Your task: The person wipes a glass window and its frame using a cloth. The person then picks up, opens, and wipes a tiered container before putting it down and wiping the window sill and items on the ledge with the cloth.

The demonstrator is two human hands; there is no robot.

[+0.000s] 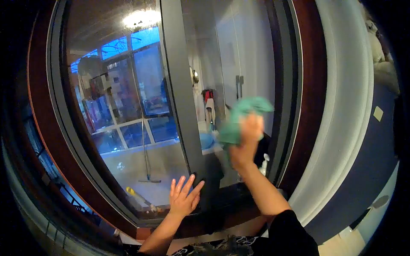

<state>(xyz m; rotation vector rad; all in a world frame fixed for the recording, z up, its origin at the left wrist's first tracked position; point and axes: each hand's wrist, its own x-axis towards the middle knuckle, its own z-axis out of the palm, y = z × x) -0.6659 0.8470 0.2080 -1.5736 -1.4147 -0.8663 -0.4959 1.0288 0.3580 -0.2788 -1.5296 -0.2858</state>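
Observation:
A green cloth point(245, 113), blurred by motion, lies against the right glass pane point(252, 55) of a sliding window. My right hand point(247, 136) presses on the cloth and has its fingers around part of it. Lower and to the left, my left hand point(185, 196) rests with spread fingers at the lower part of the left pane point(158, 160), its fingertips beside the grey middle frame point(175, 77). Nothing is held in it.
Dark red trim point(314, 85) surrounds the window, and a pale curtain point(348, 94) hangs at the right. Through the glass show a long-handled squeegee point(148, 177), a blue basin point(206, 141) and a yellow-handled tool point(131, 192).

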